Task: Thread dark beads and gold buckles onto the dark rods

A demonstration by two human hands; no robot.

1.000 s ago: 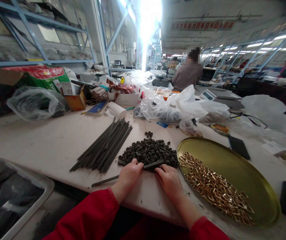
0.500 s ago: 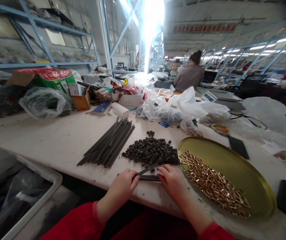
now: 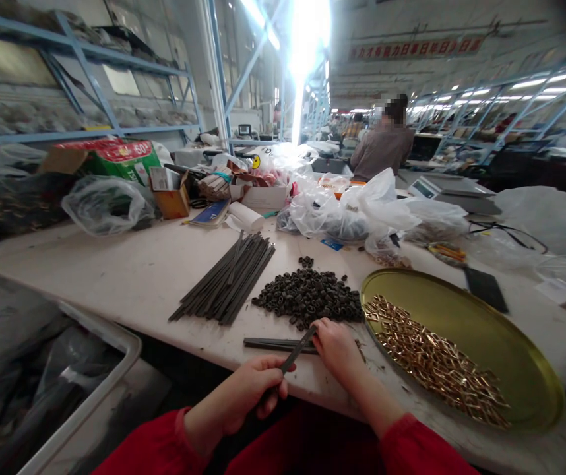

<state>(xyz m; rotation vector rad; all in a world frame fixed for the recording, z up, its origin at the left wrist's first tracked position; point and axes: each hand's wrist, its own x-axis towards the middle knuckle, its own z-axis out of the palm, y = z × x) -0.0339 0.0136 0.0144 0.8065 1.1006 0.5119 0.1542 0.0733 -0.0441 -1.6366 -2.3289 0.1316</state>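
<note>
My left hand (image 3: 251, 389) is closed round the lower end of a thin dark rod (image 3: 299, 348) that slants up to the right. My right hand (image 3: 336, 348) rests at the rod's upper tip, fingers curled at the edge of a pile of small dark rings (image 3: 307, 298); what it pinches is hidden. Another dark rod (image 3: 268, 344) lies flat on the white table (image 3: 129, 277) just left of my right hand. A bundle of the same rods (image 3: 228, 280) lies left of the pile. Right of it, a gold round tray (image 3: 466, 323) holds several small gold links (image 3: 436, 363).
A grey plastic bin (image 3: 85, 389) stands below the table edge at left. Clear bags (image 3: 352, 211), a green and red box (image 3: 109, 158), a small carton and papers crowd the back of the table. Dark flat objects (image 3: 485, 289) lie right. A person sits beyond, back turned.
My left hand has drawn back toward me off the table edge, tilting its rod up. The second rod now lies flat on the table. The camera has swung slightly left.
</note>
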